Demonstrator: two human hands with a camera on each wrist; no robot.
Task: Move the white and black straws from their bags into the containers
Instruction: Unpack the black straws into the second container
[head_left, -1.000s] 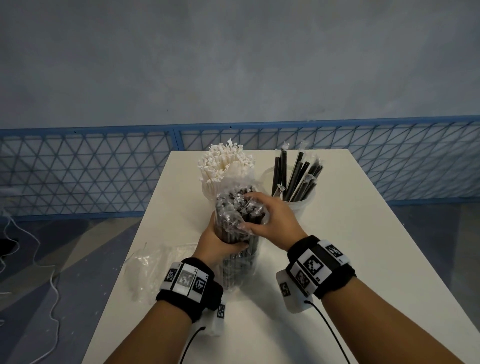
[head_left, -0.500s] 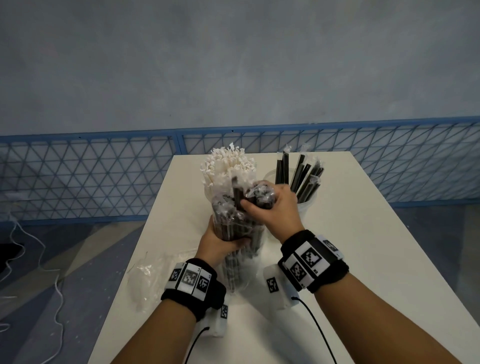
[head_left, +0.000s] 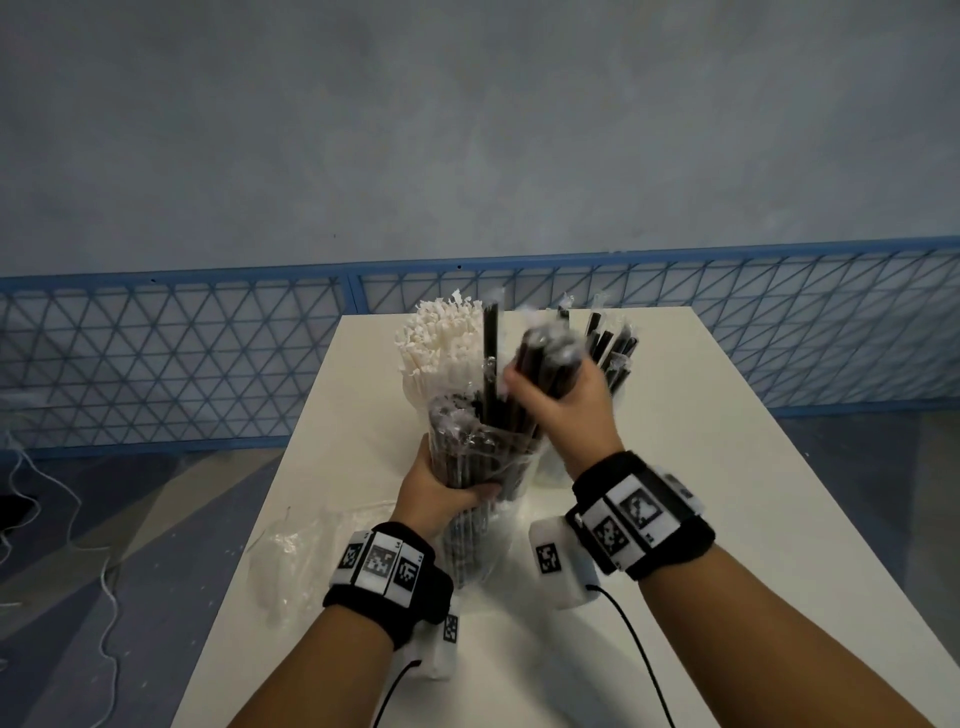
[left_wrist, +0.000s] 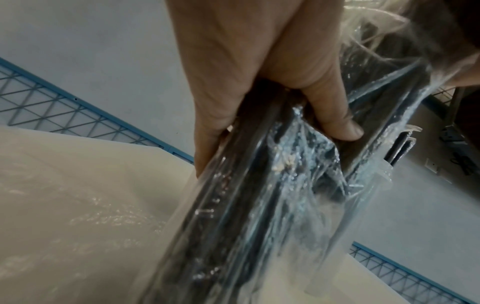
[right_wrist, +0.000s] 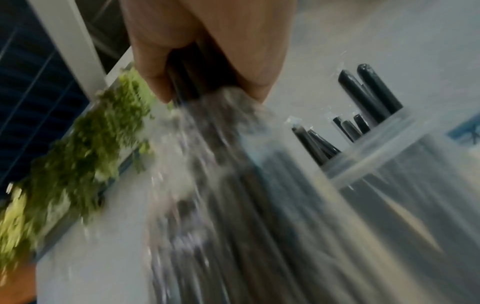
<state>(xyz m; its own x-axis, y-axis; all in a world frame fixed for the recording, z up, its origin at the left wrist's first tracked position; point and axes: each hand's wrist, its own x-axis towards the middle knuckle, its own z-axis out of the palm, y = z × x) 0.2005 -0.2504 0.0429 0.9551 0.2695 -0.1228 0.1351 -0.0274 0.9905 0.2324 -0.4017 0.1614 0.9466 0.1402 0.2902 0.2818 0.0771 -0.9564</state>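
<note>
My left hand (head_left: 441, 493) grips a clear bag of wrapped black straws (head_left: 478, 467), held upright on the white table (head_left: 675, 467); in the left wrist view the thumb (left_wrist: 335, 115) presses into the bag (left_wrist: 259, 205). My right hand (head_left: 561, 400) is closed round a handful of black straws (head_left: 545, 364), lifted partly out of the bag's mouth; the right wrist view shows them blurred (right_wrist: 207, 144). One black straw (head_left: 490, 358) sticks up alone. Behind stand white straws (head_left: 441, 343) in a container, and black straws (head_left: 615, 348) in a clear container (right_wrist: 389, 164).
An empty crumpled clear bag (head_left: 296, 556) lies on the table's left edge. A blue mesh fence (head_left: 156, 364) runs behind the table, with white cables (head_left: 78, 545) on the floor at the left.
My right hand has risen up and to the right, drawing a bunch of black straws out of the bag. My left hand keeps its hold lower on the bag.
</note>
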